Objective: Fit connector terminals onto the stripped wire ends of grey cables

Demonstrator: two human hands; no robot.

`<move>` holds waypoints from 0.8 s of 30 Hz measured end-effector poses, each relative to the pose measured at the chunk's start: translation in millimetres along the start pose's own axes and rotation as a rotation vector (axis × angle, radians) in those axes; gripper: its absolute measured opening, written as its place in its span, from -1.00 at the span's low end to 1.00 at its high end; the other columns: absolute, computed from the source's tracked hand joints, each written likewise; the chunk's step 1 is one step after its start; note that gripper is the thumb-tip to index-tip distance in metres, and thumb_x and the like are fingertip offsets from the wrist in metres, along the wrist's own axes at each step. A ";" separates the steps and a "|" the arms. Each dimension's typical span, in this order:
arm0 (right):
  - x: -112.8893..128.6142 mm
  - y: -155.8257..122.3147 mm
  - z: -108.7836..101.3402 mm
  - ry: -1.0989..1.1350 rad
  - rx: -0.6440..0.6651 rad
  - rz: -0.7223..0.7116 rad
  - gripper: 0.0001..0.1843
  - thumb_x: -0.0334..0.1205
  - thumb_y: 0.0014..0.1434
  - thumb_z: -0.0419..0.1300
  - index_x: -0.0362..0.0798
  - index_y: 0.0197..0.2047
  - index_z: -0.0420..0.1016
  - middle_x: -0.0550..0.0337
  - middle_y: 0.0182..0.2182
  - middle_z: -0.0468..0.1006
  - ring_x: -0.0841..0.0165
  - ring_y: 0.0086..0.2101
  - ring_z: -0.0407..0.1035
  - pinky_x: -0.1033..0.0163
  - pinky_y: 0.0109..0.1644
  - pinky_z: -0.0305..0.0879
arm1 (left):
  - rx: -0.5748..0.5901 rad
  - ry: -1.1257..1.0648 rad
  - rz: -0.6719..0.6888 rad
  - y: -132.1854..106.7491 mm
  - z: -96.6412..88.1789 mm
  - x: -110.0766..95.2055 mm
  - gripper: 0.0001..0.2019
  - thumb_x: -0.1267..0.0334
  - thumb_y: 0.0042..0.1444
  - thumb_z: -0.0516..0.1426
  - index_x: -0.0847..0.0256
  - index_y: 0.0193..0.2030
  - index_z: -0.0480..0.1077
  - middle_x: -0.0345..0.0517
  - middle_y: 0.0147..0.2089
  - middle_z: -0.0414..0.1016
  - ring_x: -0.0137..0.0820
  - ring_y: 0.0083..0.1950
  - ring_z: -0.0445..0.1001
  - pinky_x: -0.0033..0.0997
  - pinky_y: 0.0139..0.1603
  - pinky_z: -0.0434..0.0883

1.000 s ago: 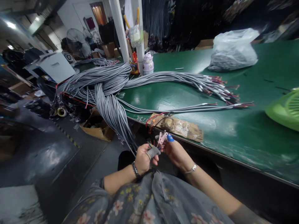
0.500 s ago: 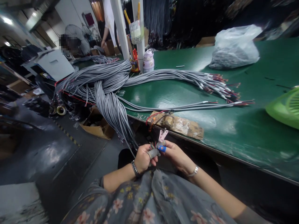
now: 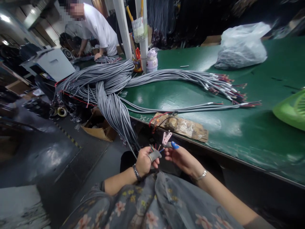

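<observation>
My left hand [image 3: 144, 162] is closed around the end of a grey cable, whose thin coloured wires [image 3: 156, 147] fan out above the thumb. Grey wrapping covers that thumb. Just to the right, my right hand [image 3: 179, 157] is open, its thumb raised apart from the curled fingers. Blue tape and a grey cover show on its digits. A pink clip [image 3: 166, 137] stands right above the right fingertips, in front of the bench edge; what bears it is hidden.
Bundled grey cables [image 3: 114, 76] lie across the green bench [image 3: 238, 127] and hang over its edge. A worn wooden board [image 3: 188, 128] lies at the edge. Behind are a plastic bag [image 3: 241, 47], a purple bottle [image 3: 152, 60] and a white-shirted person [image 3: 100, 28]. A green basket [image 3: 292, 109] sits right.
My right hand has moved slightly right, away from the wires, and its fingers have parted. The wires now spread wider in my left hand. A person has leaned into view at the back.
</observation>
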State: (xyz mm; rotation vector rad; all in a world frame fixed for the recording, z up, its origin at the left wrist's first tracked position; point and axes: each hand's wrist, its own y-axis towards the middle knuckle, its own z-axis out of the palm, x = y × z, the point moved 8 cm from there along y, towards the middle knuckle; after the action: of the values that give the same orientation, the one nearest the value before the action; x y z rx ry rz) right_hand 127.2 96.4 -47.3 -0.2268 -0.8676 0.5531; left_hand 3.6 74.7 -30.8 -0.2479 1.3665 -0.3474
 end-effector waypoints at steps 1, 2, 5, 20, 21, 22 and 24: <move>-2.0 -3.4 5.6 -0.032 0.027 0.009 -0.60 0.06 -0.22 0.43 -0.06 -0.42 0.52 0.20 -0.50 0.48 0.42 -0.47 0.33 0.29 -0.41 0.30 | -0.007 0.002 -0.002 0.2 -0.1 -0.4 -0.61 -0.07 -0.24 0.26 0.26 -0.54 0.35 -0.22 -0.70 0.35 -0.56 -0.77 0.22 -0.57 -0.76 0.09; -2.7 -6.0 10.5 -0.069 0.038 -0.001 -0.58 0.07 -0.24 0.43 -0.07 -0.41 0.53 0.20 -0.50 0.48 0.42 -0.47 0.32 0.30 -0.41 0.29 | -0.005 0.010 -0.004 0.2 0.5 -0.8 -0.61 -0.07 -0.24 0.26 0.26 -0.55 0.35 -0.22 -0.70 0.35 -0.56 -0.77 0.22 -0.57 -0.76 0.09; 1.3 -8.8 21.4 -0.187 0.020 -0.096 -0.62 0.01 -0.27 0.46 -0.08 -0.45 0.54 0.27 -0.58 0.43 0.49 -0.55 0.22 0.34 -0.47 0.17 | 0.027 0.052 0.008 -0.9 4.1 -3.0 -0.63 -0.05 -0.21 0.25 0.25 -0.56 0.34 -0.22 -0.69 0.36 -0.56 -0.76 0.24 -0.58 -0.75 0.09; -2.7 -6.6 19.0 -0.203 -0.114 -0.154 -0.64 -0.01 -0.28 0.45 -0.08 -0.61 0.45 0.31 -0.70 0.36 0.50 -0.63 0.11 0.29 -0.50 -0.02 | -0.086 -0.029 0.009 1.7 -3.6 8.5 -0.61 -0.08 -0.18 0.23 0.24 -0.47 0.31 -0.22 -0.65 0.41 -0.53 -0.72 0.31 -0.58 -0.70 0.19; -4.4 -5.9 19.1 -0.185 -0.108 -0.146 -0.64 -0.01 -0.27 0.45 -0.07 -0.61 0.44 0.31 -0.70 0.36 0.49 -0.62 0.11 0.29 -0.50 -0.01 | -0.093 -0.038 0.008 1.8 -3.8 8.8 -0.60 -0.09 -0.18 0.23 0.24 -0.47 0.31 -0.22 -0.64 0.41 -0.53 -0.71 0.32 -0.58 -0.70 0.18; -6.0 -5.2 19.2 -0.172 -0.102 -0.138 -0.65 -0.02 -0.26 0.45 -0.07 -0.60 0.44 0.31 -0.70 0.35 0.49 -0.62 0.12 0.29 -0.49 0.00 | -0.094 -0.045 0.007 1.9 -3.6 8.8 -0.60 -0.09 -0.18 0.23 0.24 -0.47 0.31 -0.21 -0.64 0.42 -0.53 -0.71 0.32 -0.58 -0.70 0.18; -8.0 -4.3 19.5 -0.162 -0.084 -0.127 -0.65 -0.03 -0.25 0.45 -0.08 -0.61 0.43 0.32 -0.71 0.32 0.49 -0.61 0.12 0.29 -0.48 0.01 | -0.086 -0.052 -0.004 1.8 -2.1 8.1 -0.59 -0.09 -0.21 0.25 0.24 -0.49 0.30 -0.23 -0.65 0.40 -0.54 -0.73 0.29 -0.59 -0.71 0.16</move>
State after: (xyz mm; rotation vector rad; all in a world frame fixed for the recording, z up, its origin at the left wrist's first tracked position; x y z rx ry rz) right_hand 109.5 87.8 -38.4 -0.2040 -1.0560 0.4210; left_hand 3.0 73.3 -39.2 -0.3286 1.3310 -0.2840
